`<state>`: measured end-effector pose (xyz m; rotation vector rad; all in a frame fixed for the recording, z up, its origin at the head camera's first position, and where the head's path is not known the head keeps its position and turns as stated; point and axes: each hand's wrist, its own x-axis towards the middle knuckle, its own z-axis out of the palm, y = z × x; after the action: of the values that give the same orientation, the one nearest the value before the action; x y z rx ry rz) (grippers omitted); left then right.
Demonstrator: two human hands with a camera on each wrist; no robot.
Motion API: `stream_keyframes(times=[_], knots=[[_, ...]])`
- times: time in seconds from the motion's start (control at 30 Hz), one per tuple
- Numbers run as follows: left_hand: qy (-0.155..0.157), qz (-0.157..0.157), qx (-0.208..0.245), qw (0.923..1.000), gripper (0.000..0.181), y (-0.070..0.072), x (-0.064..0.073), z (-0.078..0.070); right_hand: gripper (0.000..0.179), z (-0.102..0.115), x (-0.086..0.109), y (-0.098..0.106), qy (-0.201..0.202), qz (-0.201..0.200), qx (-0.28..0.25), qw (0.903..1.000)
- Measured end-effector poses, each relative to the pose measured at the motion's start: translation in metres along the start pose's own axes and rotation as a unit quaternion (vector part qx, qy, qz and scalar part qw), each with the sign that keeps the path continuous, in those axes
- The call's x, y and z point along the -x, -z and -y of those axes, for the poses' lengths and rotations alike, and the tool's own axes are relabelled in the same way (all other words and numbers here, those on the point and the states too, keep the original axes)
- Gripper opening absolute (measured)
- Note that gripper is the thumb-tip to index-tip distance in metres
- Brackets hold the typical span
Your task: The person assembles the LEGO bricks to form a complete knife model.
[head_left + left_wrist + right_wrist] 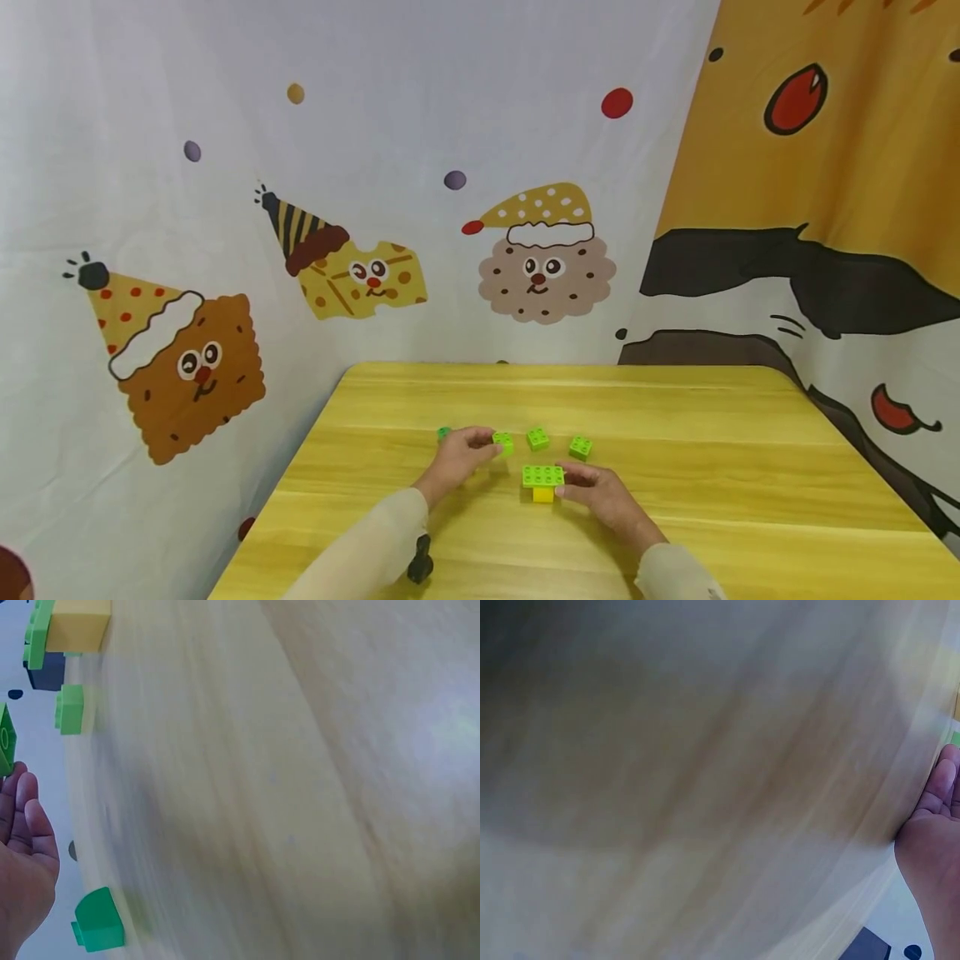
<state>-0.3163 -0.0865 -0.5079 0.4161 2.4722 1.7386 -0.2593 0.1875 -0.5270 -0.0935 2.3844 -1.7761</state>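
My left hand (459, 460) pinches a small light-green toy brick (503, 442) above the table. In the left wrist view, that brick (6, 742) shows its hollow underside, over the fingertips of the left hand (28, 862). Just right of centre, a long light-green studded brick (543, 475) sits on top of a yellow brick (543, 494). My right hand (606, 497) grips this stack from its right side, thumb toward the front. Only part of the right hand (934, 825) appears in the right wrist view, at the edge, where the stack is mostly cut off.
Behind the stack, two small light-green bricks stand on the wooden table (675, 417), one in the middle (537, 439) and another to the right (581, 447). A darker green brick (100, 922) with a curved side lies beyond my left hand. Printed cloth (450, 108) hangs behind.
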Motion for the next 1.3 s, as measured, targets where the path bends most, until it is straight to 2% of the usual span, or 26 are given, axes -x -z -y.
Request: stream_keyframes(times=[0.57,0.93,1.13,1.3], knots=[[-0.019,0.003,-0.013,0.9997,0.035,-0.014,-0.001,-0.017,0.052,0.0,-0.002,0.002,-0.005,-0.004,0.007,1.0],[-0.041,0.027,-0.028,0.9984,0.032,-0.028,0.002,-0.02,0.05,-0.002,-0.003,0.0,-0.001,-0.011,0.003,0.9999],[-0.042,0.039,-0.036,0.9977,0.03,-0.036,0.003,-0.019,0.048,-0.001,-0.002,-0.001,-0.001,-0.017,0.004,0.9998],[-0.04,0.05,-0.046,0.9969,0.029,-0.041,0.004,-0.018,0.05,-0.001,-0.002,0.001,0.0,-0.005,0.001,1.0]])
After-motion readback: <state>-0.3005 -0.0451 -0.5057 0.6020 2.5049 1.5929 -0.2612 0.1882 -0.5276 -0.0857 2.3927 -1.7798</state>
